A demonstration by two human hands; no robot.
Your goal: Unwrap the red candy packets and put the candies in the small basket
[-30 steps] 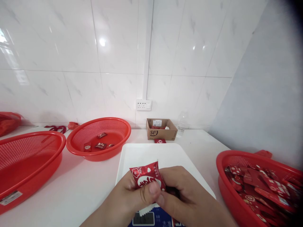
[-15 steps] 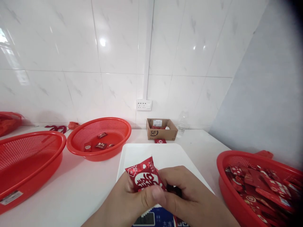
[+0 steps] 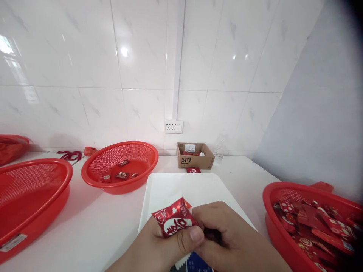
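Observation:
Above a white tray [image 3: 187, 185], my left hand [image 3: 167, 247] is closed on a shiny red snack packet [image 3: 176, 223] with a white flower and white lettering patch. Its thumb lies over the packet's lower right edge. My right hand [image 3: 224, 238] meets the packet's right side, its fingers curled in. Something dark and reddish shows inside the right hand, too hidden to name. Below both thumbs, part of a blue packet [image 3: 195, 262] with a serrated edge and white print is visible; how it is held cannot be made out.
On my right stands a red basket [image 3: 272, 211] full of red packets. To the left are a red basket [image 3: 93, 185] with several small packets and another red basket [image 3: 56, 200]. At the back are a cardboard box [image 3: 197, 161], a clear bottle [image 3: 220, 147] and a red packet [image 3: 193, 170].
Both hands have drawn closer together, and the red packet sits slightly lower and more crumpled. Less of the blue packet shows beneath. The view has shifted slightly.

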